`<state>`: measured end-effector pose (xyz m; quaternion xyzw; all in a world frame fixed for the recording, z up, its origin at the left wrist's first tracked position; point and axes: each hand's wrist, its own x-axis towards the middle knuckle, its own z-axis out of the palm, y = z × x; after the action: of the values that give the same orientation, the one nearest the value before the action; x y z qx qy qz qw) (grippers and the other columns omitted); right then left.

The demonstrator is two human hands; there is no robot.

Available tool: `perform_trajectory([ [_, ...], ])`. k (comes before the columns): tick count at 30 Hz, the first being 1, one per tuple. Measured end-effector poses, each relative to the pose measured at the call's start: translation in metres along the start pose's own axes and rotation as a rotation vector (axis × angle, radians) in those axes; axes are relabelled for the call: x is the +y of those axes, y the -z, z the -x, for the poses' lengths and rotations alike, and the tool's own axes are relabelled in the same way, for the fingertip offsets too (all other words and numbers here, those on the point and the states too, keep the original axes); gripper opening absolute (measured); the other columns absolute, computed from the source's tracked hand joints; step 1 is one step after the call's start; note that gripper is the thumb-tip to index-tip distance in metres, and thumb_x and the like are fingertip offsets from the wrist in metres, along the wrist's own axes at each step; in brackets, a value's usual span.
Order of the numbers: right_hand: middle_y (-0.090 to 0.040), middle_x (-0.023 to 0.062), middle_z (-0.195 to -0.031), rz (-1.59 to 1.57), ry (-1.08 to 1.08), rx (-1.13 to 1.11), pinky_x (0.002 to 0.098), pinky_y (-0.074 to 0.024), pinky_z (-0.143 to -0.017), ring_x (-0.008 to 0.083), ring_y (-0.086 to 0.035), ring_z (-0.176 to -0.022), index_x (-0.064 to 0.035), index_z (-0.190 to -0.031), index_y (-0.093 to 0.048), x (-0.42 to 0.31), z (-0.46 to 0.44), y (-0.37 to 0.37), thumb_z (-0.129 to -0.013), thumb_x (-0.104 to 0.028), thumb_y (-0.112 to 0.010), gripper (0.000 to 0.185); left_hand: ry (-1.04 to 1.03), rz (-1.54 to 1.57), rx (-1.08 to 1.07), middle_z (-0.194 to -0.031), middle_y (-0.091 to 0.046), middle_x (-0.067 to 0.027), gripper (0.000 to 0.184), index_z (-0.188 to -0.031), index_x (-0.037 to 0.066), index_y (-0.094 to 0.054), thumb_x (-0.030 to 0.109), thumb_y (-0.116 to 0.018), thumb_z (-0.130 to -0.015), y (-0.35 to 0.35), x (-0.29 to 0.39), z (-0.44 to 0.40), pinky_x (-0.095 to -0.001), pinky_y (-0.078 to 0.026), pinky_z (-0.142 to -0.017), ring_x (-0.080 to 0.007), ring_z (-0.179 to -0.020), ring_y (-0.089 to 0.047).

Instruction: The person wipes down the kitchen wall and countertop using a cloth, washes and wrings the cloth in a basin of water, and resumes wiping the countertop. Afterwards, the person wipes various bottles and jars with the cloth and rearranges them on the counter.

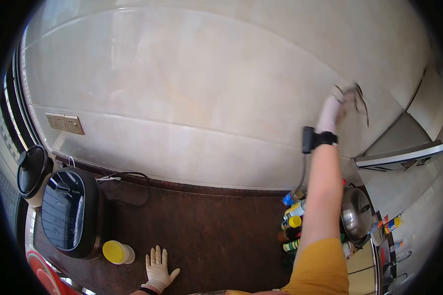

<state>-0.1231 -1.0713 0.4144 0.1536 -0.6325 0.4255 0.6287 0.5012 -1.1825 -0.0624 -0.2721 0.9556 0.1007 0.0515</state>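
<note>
My left hand [158,271], in a pale thin glove, lies flat on the dark brown countertop [202,231] with its fingers spread. Just left of it stands a white tub with a yellow lid [117,252]. My right hand [333,105], gloved too, is stretched up against the pale tiled wall [206,73] on the right. It is shut on what looks like a brownish cloth with dark stripes [352,98]; motion blurs both cloth and fingers. A black strap with a small box [316,140] sits on my right wrist.
A black-topped appliance [64,211] and a lidded pot [32,169] stand at the left, below wall sockets [65,123]. Several bottles [293,211] and a steel-lidded pan [355,211] flank my right arm. A range hood [401,142] juts out at the right.
</note>
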Motion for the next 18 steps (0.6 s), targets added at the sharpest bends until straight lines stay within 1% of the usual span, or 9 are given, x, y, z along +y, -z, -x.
perform_trajectory([
  [2, -0.036, 0.0149, -0.157, 0.089, 0.307, -0.184, 0.0473, -0.0237, -0.12, 0.0301, -0.029, -0.147, -0.0075, -0.154, -0.033, -0.104, 0.04, 0.002, -0.101, -0.045, -0.04, 0.065, 0.017, -0.003, 0.003, -0.165, -0.013, -0.0197, 0.102, -0.157, 0.005, -0.022, 0.072, -0.05, -0.085, 0.0, 0.001, 0.001, -0.0538, -0.005, -0.122, -0.0381, -0.153, -0.009],
  [3, -0.04, 0.0148, -0.153, -0.057, 0.622, -0.172, 0.0479, -0.0291, -0.116, 0.0327, -0.036, -0.142, -0.0072, -0.15, -0.038, -0.124, 0.057, -0.035, -0.096, -0.037, -0.049, 0.063, 0.01, 0.03, -0.008, -0.164, -0.012, -0.0216, 0.103, -0.156, 0.002, -0.021, 0.067, -0.056, -0.084, 0.004, 0.003, 0.002, -0.0529, -0.006, -0.122, -0.0389, -0.152, -0.009],
  [5, -0.042, 0.015, -0.151, -0.099, 0.853, -0.554, 0.0499, -0.0348, -0.106, 0.0312, -0.037, -0.14, -0.01, -0.143, -0.048, -0.246, 0.086, -0.007, -0.09, -0.031, -0.057, 0.058, 0.003, 0.03, -0.017, -0.164, -0.013, -0.0217, 0.104, -0.156, 0.002, -0.021, 0.067, -0.056, -0.084, 0.008, 0.003, 0.005, -0.0526, -0.005, -0.122, -0.0385, -0.152, -0.009],
  [8, -0.045, 0.0067, -0.15, -0.289, 1.153, -0.356, 0.0532, -0.0347, -0.109, 0.0296, -0.035, -0.143, -0.0303, -0.14, -0.053, -0.273, 0.151, -0.051, -0.088, -0.037, -0.061, 0.053, 0.013, 0.013, -0.023, -0.163, -0.014, -0.0223, 0.105, -0.156, 0.001, -0.022, 0.066, -0.059, -0.082, 0.008, 0.01, 0.002, -0.052, -0.006, -0.122, -0.0384, -0.152, -0.009],
  [10, -0.047, 0.0014, -0.148, -0.415, 1.35, -0.465, 0.055, -0.0343, -0.109, 0.0304, -0.034, -0.144, -0.0332, -0.138, -0.054, -0.257, 0.137, -0.041, -0.088, -0.036, -0.059, 0.05, 0.029, -0.05, -0.016, -0.163, -0.014, -0.0221, 0.104, -0.156, 0.001, -0.023, 0.065, -0.059, -0.082, 0.009, 0.014, 0.001, -0.052, -0.006, -0.122, -0.0391, -0.152, -0.009],
  [13, -0.044, -0.004, -0.151, -0.186, 1.17, -0.456, 0.0506, -0.0271, -0.117, 0.0293, -0.03, -0.146, -0.0345, -0.134, -0.057, -0.189, 0.06, -0.003, -0.097, -0.036, -0.045, 0.039, 0.036, -0.045, -0.034, -0.163, -0.013, -0.0232, 0.107, -0.156, 0.0, -0.021, 0.06, -0.065, -0.079, 0.011, 0.021, 0.0, -0.0522, -0.007, -0.122, -0.0402, -0.152, -0.009],
  [16, -0.052, 0.0074, -0.138, -0.19, 0.94, -0.319, 0.0561, -0.0359, -0.106, 0.0319, -0.04, -0.138, -0.0245, -0.136, -0.055, -0.082, -0.029, 0.016, -0.097, -0.034, -0.047, 0.041, 0.085, 0.05, -0.106, -0.163, -0.008, -0.0261, 0.106, -0.154, -0.005, -0.016, 0.042, -0.072, -0.077, 0.024, 0.033, -0.002, -0.0529, -0.006, -0.122, -0.0428, -0.152, -0.005],
  [17, -0.056, 0.0172, -0.128, -0.034, 0.896, -0.253, 0.0516, -0.0393, -0.104, 0.0334, -0.049, -0.123, -0.0121, -0.123, -0.058, -0.068, -0.063, 0.041, -0.097, -0.032, -0.049, 0.034, 0.069, 0.004, -0.087, -0.164, -0.01, -0.0221, 0.102, -0.156, 0.001, -0.017, 0.047, -0.069, -0.081, 0.035, 0.042, 0.004, -0.0541, -0.011, -0.121, -0.0408, -0.151, -0.009],
  [18, -0.052, 0.0157, -0.135, 0.117, 0.885, -0.121, 0.0497, -0.0375, -0.106, 0.0312, -0.047, -0.126, -0.0123, -0.124, -0.058, -0.024, -0.086, 0.037, -0.096, -0.03, -0.05, 0.034, 0.058, -0.043, -0.067, -0.165, -0.013, -0.0181, 0.099, -0.158, 0.006, -0.017, 0.053, -0.065, -0.085, 0.04, 0.046, 0.007, -0.0552, -0.015, -0.121, -0.0389, -0.151, -0.013],
])
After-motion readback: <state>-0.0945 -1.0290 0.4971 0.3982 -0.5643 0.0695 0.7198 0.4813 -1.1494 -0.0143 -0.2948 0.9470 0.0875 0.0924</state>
